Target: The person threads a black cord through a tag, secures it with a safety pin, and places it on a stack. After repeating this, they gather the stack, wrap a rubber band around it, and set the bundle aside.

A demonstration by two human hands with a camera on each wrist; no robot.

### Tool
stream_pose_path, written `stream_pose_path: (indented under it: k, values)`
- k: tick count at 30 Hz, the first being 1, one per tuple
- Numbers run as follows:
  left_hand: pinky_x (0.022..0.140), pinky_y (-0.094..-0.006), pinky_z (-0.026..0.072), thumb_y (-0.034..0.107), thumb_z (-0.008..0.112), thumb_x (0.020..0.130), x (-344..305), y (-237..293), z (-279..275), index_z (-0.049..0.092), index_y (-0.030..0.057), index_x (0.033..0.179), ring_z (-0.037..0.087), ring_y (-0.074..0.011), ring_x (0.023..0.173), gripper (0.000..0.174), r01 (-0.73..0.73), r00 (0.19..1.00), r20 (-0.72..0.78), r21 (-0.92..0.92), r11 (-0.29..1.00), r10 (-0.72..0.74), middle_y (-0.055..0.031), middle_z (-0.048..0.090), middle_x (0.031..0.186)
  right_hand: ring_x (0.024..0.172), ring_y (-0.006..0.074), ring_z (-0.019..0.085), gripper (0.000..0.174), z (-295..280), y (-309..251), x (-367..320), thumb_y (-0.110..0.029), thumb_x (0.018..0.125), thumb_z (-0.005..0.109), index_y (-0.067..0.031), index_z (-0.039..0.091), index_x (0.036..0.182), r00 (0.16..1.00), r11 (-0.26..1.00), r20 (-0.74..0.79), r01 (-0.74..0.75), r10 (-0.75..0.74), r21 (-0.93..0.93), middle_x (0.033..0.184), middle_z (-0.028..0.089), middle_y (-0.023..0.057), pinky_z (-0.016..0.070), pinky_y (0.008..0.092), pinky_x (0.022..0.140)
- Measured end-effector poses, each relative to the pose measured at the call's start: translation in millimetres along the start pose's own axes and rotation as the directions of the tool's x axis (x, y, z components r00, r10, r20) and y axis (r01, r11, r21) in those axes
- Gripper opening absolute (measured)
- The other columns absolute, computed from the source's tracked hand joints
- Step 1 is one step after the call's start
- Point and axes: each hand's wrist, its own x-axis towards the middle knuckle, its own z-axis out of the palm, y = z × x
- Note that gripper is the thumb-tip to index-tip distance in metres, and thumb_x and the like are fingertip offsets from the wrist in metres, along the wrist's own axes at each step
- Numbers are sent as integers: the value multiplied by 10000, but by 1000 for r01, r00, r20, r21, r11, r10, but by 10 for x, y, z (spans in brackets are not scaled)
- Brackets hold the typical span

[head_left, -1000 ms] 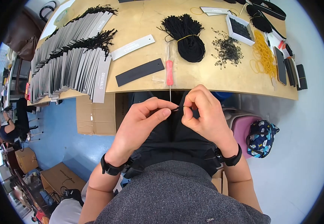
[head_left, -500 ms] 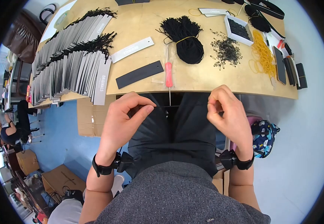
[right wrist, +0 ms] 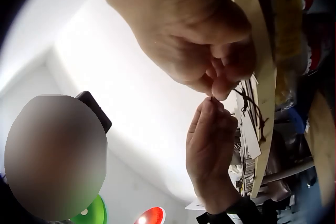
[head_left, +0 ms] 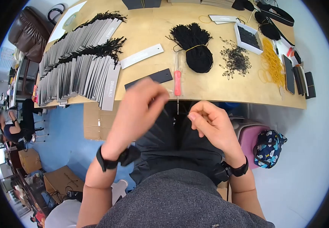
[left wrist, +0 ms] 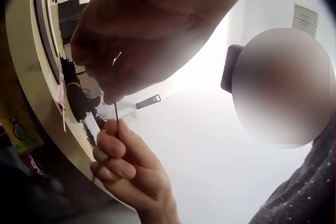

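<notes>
My left hand point(head_left: 140, 106), blurred by motion, is raised near the table's front edge and overlaps the dark tag point(head_left: 160, 76) in the head view. My right hand point(head_left: 212, 123) is over the lap, thumb and fingertips together. In the left wrist view a short black cord point(left wrist: 116, 112) runs between the fingertips of both hands, pinched at each end. Against the dark trousers it is lost in the head view. Between the hands, a red-handled tool point(head_left: 177, 83) lies on the table, its thin metal shaft sticking out past the edge.
Rows of grey tags with black cords point(head_left: 77, 79) fill the table's left side. A pale tag point(head_left: 141, 56), a bundle of black cords point(head_left: 198, 57), loose safety pins point(head_left: 236, 60), a white box of black pieces point(head_left: 248, 38), yellow rubber bands point(head_left: 273, 62) and a phone point(head_left: 288, 74) lie further right.
My hands were close together at the tool's shaft, then drew apart with the black cord stretched between them. Now the left has risen towards the table and the right has come back leftward.
</notes>
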Motion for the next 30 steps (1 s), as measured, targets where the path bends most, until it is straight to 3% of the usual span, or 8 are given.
stream_pose_path:
  k: [2, 4, 7, 13, 17, 19, 22, 30]
  values:
    - [687, -352, 492, 71, 705, 863, 319, -189, -43, 701, -8, 961, 619, -252, 764, 126, -12, 991, -130, 247, 969, 46, -111, 633, 898, 603, 35, 557, 149, -23, -5, -31, -159, 1009, 622, -10, 622, 1002, 999, 1000, -49, 6, -5, 4, 741, 622, 3, 431, 207, 517]
    - [768, -410, 522, 125, 728, 842, 650, -598, -15, 728, 18, 1047, 634, -315, 800, 232, -179, 904, -237, 546, 818, 356, -138, 657, 979, 604, 30, 553, 136, -16, -12, -72, -146, 1006, 625, -11, 618, 988, 998, 1000, -59, 29, -29, 5, 731, 613, -5, 423, 204, 523]
    - [828, -427, 534, 187, 769, 806, 958, -854, -55, 738, 36, 1114, 651, -332, 836, 345, -94, 954, -156, 657, 748, 257, -146, 683, 994, 609, 26, 551, 130, -42, -20, -130, -138, 1006, 622, -12, 612, 973, 999, 999, -30, 29, -31, -36, 731, 614, -9, 420, 204, 532]
    - [876, -339, 532, 239, 800, 802, 1091, -722, -190, 740, 14, 1107, 700, -269, 975, 383, 173, 980, -144, 301, 938, -134, -155, 738, 1077, 610, 27, 542, 124, -47, 46, -156, -135, 1005, 624, -17, 605, 971, 998, 998, -31, 52, -53, -31, 726, 611, -8, 421, 202, 548]
    - [881, -320, 529, 203, 801, 814, 1089, -639, -192, 735, 17, 1101, 702, -247, 999, 348, 109, 970, -237, 254, 961, -48, -151, 737, 1111, 623, 31, 547, 128, -23, 29, -141, -135, 1005, 628, -15, 600, 969, 999, 999, -7, 38, -39, -29, 730, 611, -4, 434, 207, 557]
    - [817, -353, 557, 163, 818, 772, 976, -445, -163, 732, 28, 1047, 708, -290, 947, 318, -189, 900, -375, 127, 974, 224, -154, 728, 1022, 627, 32, 550, 129, -15, 17, -149, -135, 1005, 629, -15, 600, 968, 999, 999, -8, 45, -45, -17, 731, 612, -3, 437, 209, 559]
    - [852, -331, 528, 101, 813, 772, 683, -298, -169, 720, 18, 1059, 691, -245, 960, 313, -227, 925, -252, 238, 945, 285, -116, 717, 1036, 630, 34, 554, 125, -20, 2, -173, -133, 1005, 629, -16, 601, 972, 998, 998, -14, 56, -56, -12, 734, 615, 0, 437, 210, 559]
    - [829, -362, 532, 123, 794, 755, 358, -567, 54, 719, -13, 1009, 666, -283, 950, 298, -97, 983, -118, 328, 940, 142, -108, 674, 1030, 635, 38, 573, 120, -10, 75, -207, -127, 1001, 634, -14, 610, 969, 999, 999, 9, 34, -33, -36, 741, 628, 6, 446, 212, 561]
